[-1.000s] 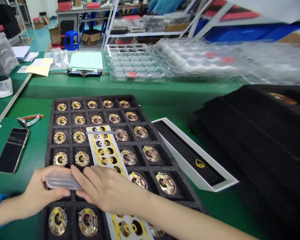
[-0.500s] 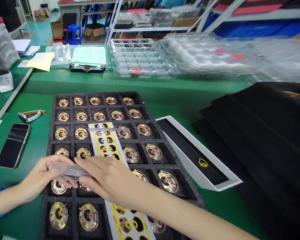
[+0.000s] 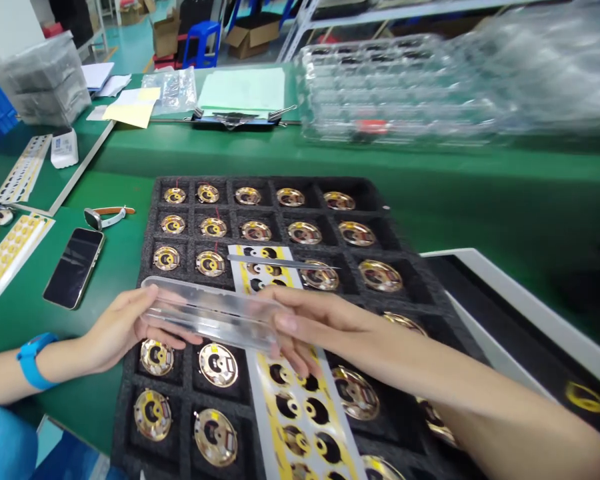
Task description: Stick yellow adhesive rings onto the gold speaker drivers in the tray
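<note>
A long clear plastic case [image 3: 213, 312] is held level between both hands above the foam tray. My left hand [image 3: 140, 323] grips its left end, thumb on top and fingers beneath. At the right end, my right hand [image 3: 300, 327] has its fingers wrapped round it. The black foam tray [image 3: 130, 400] holds round gold watch parts [image 3: 219, 365] in square compartments. Across the tray lies a white and yellow sticker sheet [image 3: 265, 427] with black shapes. Metal tweezers [image 3: 275, 261] rest over the sheet's upper end.
To the left are a phone [image 3: 74, 268], a wristwatch [image 3: 109, 217] and another sticker sheet [image 3: 13, 257]. A white box [image 3: 510, 313] with a black inside stands at the right. Behind are a clipboard [image 3: 243, 93] and clear plastic trays [image 3: 395, 93].
The view has shifted left, so things appear farther right. My right hand has moved away from my left along the case, and more of the case shows between them.
</note>
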A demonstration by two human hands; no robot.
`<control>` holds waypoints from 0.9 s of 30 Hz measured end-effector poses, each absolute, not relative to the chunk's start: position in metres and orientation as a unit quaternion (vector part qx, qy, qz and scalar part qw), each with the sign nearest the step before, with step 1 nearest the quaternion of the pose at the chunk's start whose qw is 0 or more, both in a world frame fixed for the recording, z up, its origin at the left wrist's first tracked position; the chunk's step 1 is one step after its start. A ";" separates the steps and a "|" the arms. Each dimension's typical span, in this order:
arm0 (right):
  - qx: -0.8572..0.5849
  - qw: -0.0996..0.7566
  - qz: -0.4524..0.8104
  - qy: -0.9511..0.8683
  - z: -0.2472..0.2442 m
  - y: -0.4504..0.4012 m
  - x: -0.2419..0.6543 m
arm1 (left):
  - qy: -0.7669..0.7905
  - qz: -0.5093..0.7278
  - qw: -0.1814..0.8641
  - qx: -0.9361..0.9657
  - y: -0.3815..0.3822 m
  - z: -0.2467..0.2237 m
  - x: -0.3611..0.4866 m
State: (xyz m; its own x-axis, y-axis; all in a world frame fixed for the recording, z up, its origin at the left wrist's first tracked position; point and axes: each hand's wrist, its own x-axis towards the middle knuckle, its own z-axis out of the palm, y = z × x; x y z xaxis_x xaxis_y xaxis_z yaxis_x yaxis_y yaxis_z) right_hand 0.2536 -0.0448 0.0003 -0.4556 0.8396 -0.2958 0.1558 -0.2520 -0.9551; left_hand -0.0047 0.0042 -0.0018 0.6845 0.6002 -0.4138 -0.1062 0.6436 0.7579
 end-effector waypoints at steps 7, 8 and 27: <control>-0.522 0.283 0.642 -0.485 -0.011 -0.043 0.242 | 0.300 0.215 0.863 0.346 0.007 -0.002 -0.005; -0.525 0.288 0.648 -0.470 -0.011 -0.043 0.242 | 0.296 0.211 0.866 0.344 0.007 -0.002 -0.006; -0.570 0.431 0.541 -0.442 -0.004 -0.039 0.244 | 0.333 0.207 0.858 0.331 0.017 -0.001 -0.012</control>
State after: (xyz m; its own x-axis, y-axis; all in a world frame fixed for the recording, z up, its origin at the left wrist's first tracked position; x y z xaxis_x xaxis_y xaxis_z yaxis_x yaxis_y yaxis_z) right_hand 0.2439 -0.0390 -0.0039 0.0226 0.9714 -0.2364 0.0376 -0.2371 -0.9708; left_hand -0.0120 0.0171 -0.0008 0.6929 0.5760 -0.4337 -0.1357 0.6950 0.7061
